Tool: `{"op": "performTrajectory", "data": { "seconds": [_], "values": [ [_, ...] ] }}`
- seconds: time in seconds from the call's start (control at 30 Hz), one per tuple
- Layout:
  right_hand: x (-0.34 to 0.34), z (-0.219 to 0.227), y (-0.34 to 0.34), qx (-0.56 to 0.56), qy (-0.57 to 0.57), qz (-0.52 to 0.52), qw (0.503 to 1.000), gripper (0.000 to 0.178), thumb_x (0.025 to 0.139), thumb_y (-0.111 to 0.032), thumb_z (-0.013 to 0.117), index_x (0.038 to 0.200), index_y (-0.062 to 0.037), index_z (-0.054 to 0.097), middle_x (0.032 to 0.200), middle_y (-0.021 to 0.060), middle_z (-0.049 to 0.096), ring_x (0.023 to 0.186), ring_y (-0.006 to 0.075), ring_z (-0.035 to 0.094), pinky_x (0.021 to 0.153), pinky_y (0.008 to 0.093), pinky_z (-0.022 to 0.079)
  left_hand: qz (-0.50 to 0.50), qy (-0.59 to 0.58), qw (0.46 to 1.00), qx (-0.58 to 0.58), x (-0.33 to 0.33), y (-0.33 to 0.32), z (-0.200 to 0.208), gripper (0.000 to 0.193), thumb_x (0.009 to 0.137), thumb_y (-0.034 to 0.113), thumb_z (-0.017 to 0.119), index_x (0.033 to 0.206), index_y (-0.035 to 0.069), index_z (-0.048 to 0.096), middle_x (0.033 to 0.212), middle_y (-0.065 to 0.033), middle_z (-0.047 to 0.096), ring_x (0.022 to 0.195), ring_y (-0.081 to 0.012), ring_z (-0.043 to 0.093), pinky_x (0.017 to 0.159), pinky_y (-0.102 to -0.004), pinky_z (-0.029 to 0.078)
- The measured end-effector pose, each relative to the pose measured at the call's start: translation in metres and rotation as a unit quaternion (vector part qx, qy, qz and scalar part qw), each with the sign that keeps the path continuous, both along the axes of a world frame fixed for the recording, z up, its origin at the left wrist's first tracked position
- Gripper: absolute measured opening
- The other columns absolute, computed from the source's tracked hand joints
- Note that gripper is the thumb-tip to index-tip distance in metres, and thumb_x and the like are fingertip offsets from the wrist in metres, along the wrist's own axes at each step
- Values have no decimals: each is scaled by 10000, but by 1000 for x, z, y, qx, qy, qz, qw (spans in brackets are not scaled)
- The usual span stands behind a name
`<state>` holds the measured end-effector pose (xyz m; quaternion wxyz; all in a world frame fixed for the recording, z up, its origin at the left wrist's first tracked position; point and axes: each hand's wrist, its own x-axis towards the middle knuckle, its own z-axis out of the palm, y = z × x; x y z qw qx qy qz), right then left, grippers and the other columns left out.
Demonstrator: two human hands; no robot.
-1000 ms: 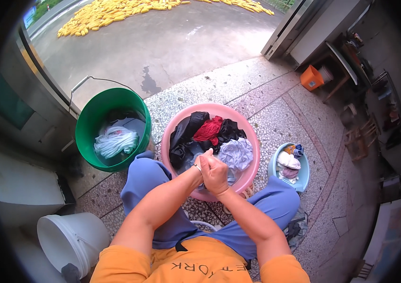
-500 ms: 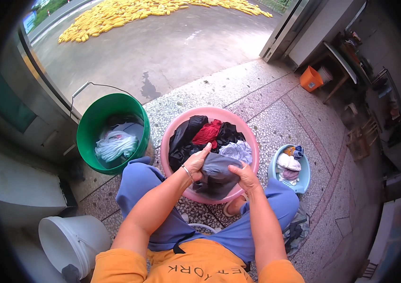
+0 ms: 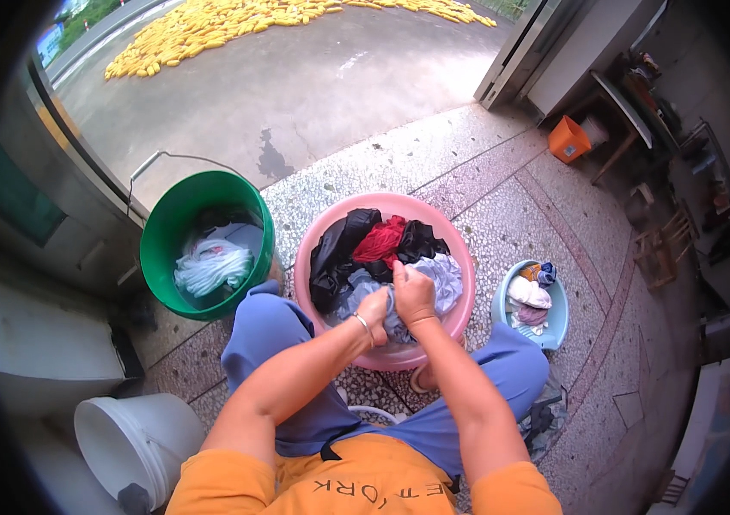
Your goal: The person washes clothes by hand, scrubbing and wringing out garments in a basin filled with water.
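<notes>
Between my knees stands a round pink basin (image 3: pixel 461 319) heaped with wet laundry. My left hand (image 3: pixel 374 316) and my right hand (image 3: pixel 414 293) are close together over its near half, both closed on a bunched grey cloth (image 3: pixel 393 319). The fingers are partly hidden by the hands themselves. Around the cloth lie black garments (image 3: pixel 337 249) on the left, a red cloth (image 3: pixel 380 240) toward the back, and a pale lavender cloth (image 3: pixel 447 281) on the right.
A green bucket (image 3: pixel 152 232) with white cloth in water stands left. A small light-blue basin (image 3: pixel 563 313) of clothes sits right. A white bucket (image 3: pixel 94 446) is near left, an orange bin (image 3: pixel 567 142) far right. Corn cobs (image 3: pixel 202 34) cover ground outside the doorway.
The grey cloth was stretched between my spread hands; now it is bunched up. My hands have come together, the right one moving left and up over the basin.
</notes>
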<state>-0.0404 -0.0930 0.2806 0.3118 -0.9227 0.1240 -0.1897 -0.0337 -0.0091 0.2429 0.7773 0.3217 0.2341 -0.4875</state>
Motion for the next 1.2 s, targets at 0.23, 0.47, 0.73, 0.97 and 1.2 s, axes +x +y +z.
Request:
{"op": "performTrajectory", "data": {
  "seconds": [0.23, 0.47, 0.73, 0.97, 1.2],
  "values": [
    [-29, 33, 69, 108, -131, 160, 972, 295, 847, -284, 548, 734, -19, 613, 657, 213, 562, 633, 380, 575, 551, 404, 445, 107, -108, 930, -333, 18, 24, -50, 401, 873, 473, 440, 603, 175, 439, 559, 29, 403, 516, -149, 391, 501, -333, 339],
    [-3, 0, 15, -37, -7, 5, 999, 384, 881, -311, 494, 617, -34, 514, 632, 219, 550, 599, 394, 548, 511, 456, 416, 45, 2, 998, 36, -1, 3, 4, 250, 856, 329, 482, 738, 133, 583, 746, -75, 634, 603, -209, 603, 537, -345, 482],
    [-8, -1, 16, 64, -27, -28, 997, 375, 883, -309, 489, 650, -18, 535, 657, 240, 560, 635, 397, 565, 543, 445, 432, -3, -29, 999, 32, 0, 0, 0, 255, 849, 321, 479, 861, 102, 609, 824, -83, 622, 739, -193, 587, 602, -344, 438],
    [-29, 25, 71, 125, -102, 82, 983, 343, 882, -280, 504, 670, -12, 526, 644, 231, 546, 610, 404, 550, 526, 424, 412, 64, -77, 968, -231, 2, 20, -36, 274, 878, 328, 462, 795, 98, 586, 776, -53, 603, 719, -166, 568, 602, -306, 440],
    [-26, -31, -41, -16, 64, -48, 997, 466, 901, -370, 402, 656, -21, 590, 660, 249, 553, 676, 428, 550, 557, 476, 418, -155, -37, 983, -87, -6, 24, 31, 427, 886, 447, 412, 898, 80, 629, 969, -107, 640, 797, -232, 639, 738, -375, 512]
  ]
}}
